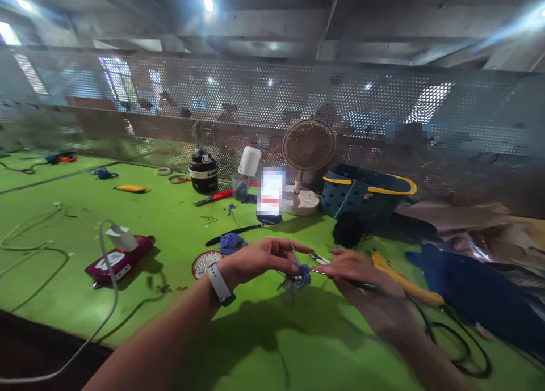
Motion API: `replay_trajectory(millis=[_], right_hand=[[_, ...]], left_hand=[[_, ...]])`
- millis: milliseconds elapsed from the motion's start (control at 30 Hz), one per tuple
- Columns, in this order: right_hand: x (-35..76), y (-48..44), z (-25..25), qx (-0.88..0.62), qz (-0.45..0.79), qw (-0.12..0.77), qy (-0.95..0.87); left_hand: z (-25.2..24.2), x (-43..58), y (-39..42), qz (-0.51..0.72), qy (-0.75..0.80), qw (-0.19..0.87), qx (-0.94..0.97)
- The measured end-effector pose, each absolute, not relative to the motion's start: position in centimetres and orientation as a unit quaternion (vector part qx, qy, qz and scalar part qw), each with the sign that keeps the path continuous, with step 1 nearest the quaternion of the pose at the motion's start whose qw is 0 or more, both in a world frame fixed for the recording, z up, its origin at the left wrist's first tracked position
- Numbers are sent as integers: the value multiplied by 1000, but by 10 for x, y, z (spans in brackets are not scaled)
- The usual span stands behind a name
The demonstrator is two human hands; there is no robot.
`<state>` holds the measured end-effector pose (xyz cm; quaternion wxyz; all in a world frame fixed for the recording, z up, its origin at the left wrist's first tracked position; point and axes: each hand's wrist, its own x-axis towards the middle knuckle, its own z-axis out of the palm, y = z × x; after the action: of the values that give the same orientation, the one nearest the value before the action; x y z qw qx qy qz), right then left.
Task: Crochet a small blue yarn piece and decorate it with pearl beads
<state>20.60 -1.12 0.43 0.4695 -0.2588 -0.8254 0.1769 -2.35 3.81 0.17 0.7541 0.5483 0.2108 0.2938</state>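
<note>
My left hand (276,256), a watch on its wrist, pinches a small piece of blue-purple crochet (303,276) with pearl-like beads on it. A strand of yarn runs up over the left fingers. My right hand (357,269) is closed around a crochet hook (318,270), whose thin metal tip reaches the crochet from the right. The hook's dark handle lies along the palm, partly hidden. Left of my left hand stands a round dish (194,266) of white beads (208,263), and behind it lies a clump of blue-purple yarn (232,242).
A phone (269,195) stands in front of a fan (309,144). To the right are a dark basket (361,195), a black yarn ball (349,230), a yellow-handled tool (406,280) and blue cloth (477,291). Leftward sit a power strip (121,260) with cables and a black jug (203,172).
</note>
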Motion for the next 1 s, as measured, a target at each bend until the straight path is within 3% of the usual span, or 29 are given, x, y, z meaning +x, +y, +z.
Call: replay_trajectory(millis=[267,433,500,600,700,1000], right_hand=[[206,-8,-8,-353,486,560,-570],[198,-3,-20,-325,587,561,-485],[193,-5,-22,-333,547,580,-503],[190,-9,-19,-326,337,609,-640],[190,-12,-14,-280,185,574,-747],[181,-19,-24,-366,300,632,-614]], left_hand=[[7,-22,32,290,223,730,577],[10,-18,28,313,244,688,607],[7,-13,25,338,254,669,610],[-1,-4,21,370,260,672,586],[-6,1,19,373,242,710,546],[-7,13,13,453,233,758,408]])
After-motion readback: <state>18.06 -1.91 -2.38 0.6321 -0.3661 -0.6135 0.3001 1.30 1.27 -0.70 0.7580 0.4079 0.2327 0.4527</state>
